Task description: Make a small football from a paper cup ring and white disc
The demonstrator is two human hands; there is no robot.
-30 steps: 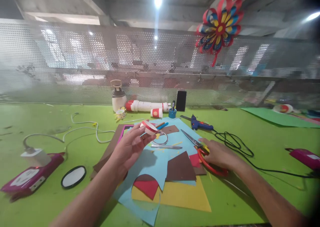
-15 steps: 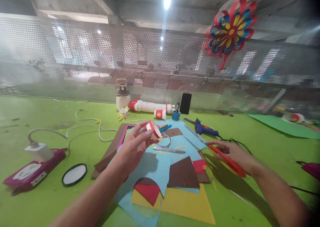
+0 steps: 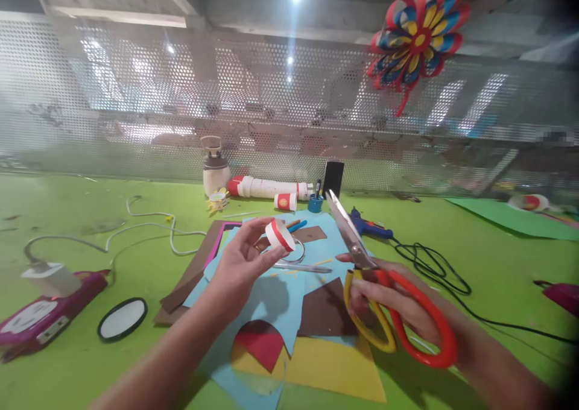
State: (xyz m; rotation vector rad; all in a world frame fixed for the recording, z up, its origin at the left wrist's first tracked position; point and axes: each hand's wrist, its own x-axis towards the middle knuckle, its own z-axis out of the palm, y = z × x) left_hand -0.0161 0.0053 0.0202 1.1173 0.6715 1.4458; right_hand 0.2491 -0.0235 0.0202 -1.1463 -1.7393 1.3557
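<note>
A short white cup piece with a red band (image 3: 280, 236) is pinched between the fingers and thumb of my left hand (image 3: 244, 254), above the layered paper. My right hand (image 3: 393, 295) grips a large pair of scissors (image 3: 355, 241) with one red and one yellow handle. The blades point up and to the left, slightly parted, to the right of the cup piece and not touching it. Under both hands are light blue paper (image 3: 266, 301), brown pieces (image 3: 328, 309), a red piece (image 3: 265, 345) and a yellow sheet (image 3: 335, 371). A silver pen (image 3: 303, 268) lies on the blue paper.
Behind the paper stand a spray bottle (image 3: 216, 172), a white tube (image 3: 266, 188), a paper cup (image 3: 285, 202) and a blue pen holder (image 3: 315, 203). A glue gun (image 3: 371, 224) with a black cord is at right. A purple power strip (image 3: 45, 319) and round black-rimmed disc (image 3: 122, 319) are left.
The scissors have come up and turned in my right hand, their blades now raised and both handles showing. The cup piece has turned in my left hand. The view has shifted slightly.
</note>
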